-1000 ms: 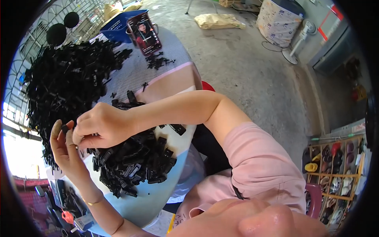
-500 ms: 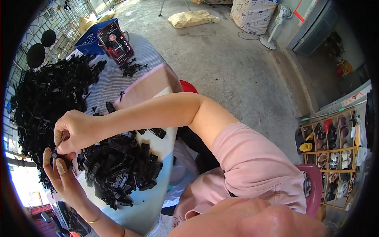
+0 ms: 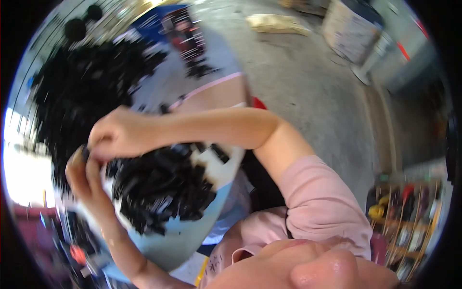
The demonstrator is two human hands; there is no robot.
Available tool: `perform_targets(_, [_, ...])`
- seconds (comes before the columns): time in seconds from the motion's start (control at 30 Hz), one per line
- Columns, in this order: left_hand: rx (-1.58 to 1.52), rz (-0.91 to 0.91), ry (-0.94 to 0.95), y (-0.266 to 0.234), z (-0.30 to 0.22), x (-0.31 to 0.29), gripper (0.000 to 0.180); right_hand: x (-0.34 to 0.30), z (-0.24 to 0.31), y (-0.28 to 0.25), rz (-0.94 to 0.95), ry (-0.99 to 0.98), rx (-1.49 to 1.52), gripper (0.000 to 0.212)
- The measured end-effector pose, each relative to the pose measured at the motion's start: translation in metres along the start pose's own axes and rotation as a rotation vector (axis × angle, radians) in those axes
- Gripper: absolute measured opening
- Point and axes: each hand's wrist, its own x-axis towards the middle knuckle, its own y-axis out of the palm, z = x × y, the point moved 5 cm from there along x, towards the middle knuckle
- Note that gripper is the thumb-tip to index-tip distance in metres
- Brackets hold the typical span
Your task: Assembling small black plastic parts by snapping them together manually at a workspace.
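My left hand (image 3: 85,176) is raised at the left of the table, its fingers closed around a small black plastic piece (image 3: 85,154). Against it sits my right hand (image 3: 118,134), its arm crossing from the right, thumb and fingers pinched together at the same spot. What the right fingertips grip is hidden and smeared by motion. Just below the right forearm lies a heap of black clip-like plastic pieces (image 3: 161,192). A much larger pile of thin black plastic parts (image 3: 91,82) rises behind the hands.
At the table's far side a phone (image 3: 185,38) leans near a blue basket (image 3: 149,21), with a few black bits (image 3: 199,68) before it. A yellowish sack (image 3: 279,24) lies on the concrete floor. A shoe rack (image 3: 406,226) and a standing fan (image 3: 370,62) are at the right.
The view has swung, so the table and piles sit farther right and higher, with blur. Both hands remain together; the left fingers look more closed than before.
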Motion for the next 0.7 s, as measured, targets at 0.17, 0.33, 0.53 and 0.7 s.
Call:
perform_targets(0.17, [-0.097,0.051,0.034,0.002,-0.007,0.009,0.018,0.002,-0.007,0.004,0.102,0.199,0.105,0.015])
perform_targets(0.33, [-0.391,0.053,-0.067,0.007,0.012,0.002,0.02,-0.002,-0.006,0.006,0.122,0.229,-0.025,0.013])
perform_targets(0.53, [-0.288,0.066,-0.093,0.004,0.013,-0.004,0.02,-0.005,-0.007,0.011,0.157,0.263,-0.019,0.013])
perform_targets(0.7, [-0.261,0.131,-0.103,0.007,0.005,-0.001,0.02,-0.005,-0.002,0.005,0.161,0.2,-0.047,0.013])
